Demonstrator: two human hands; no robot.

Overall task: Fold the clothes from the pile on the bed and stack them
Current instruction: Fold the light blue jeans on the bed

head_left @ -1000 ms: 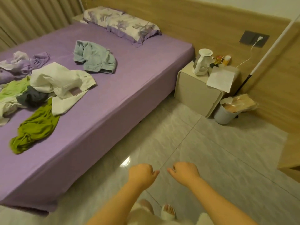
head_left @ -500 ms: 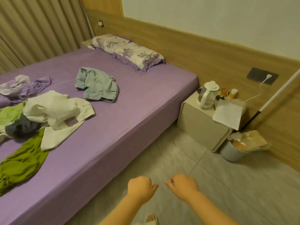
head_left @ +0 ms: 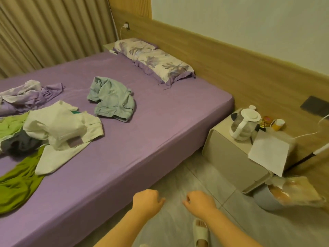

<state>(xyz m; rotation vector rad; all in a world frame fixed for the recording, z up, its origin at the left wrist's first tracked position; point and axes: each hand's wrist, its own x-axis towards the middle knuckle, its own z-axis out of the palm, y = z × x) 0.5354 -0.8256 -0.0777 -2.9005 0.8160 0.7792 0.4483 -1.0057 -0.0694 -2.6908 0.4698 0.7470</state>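
Note:
A pile of unfolded clothes lies on the purple bed (head_left: pixel 160 122) at the left. It holds a white shirt (head_left: pixel 60 127), a green garment (head_left: pixel 17 182), a dark grey piece (head_left: pixel 19 145), a light green piece (head_left: pixel 10 123) and a lilac and white heap (head_left: pixel 26 95). A crumpled pale blue-green garment (head_left: pixel 112 100) lies apart, nearer the pillow. My left hand (head_left: pixel 147 202) and my right hand (head_left: pixel 199 202) hang over the floor beside the bed, both loosely curled with nothing in them and well short of the clothes.
A floral pillow (head_left: pixel 153 59) lies at the bed's head by the wooden wall panel. A white nightstand (head_left: pixel 231 154) with a kettle (head_left: pixel 243 123), small jars and a paper stands on the right. A bin (head_left: pixel 270 198) with a bag and a leaning pole are beside it. Curtains hang behind the bed.
The view has tilted up and moved closer to the bed. Both hands stay curled and held low in front, holding nothing.

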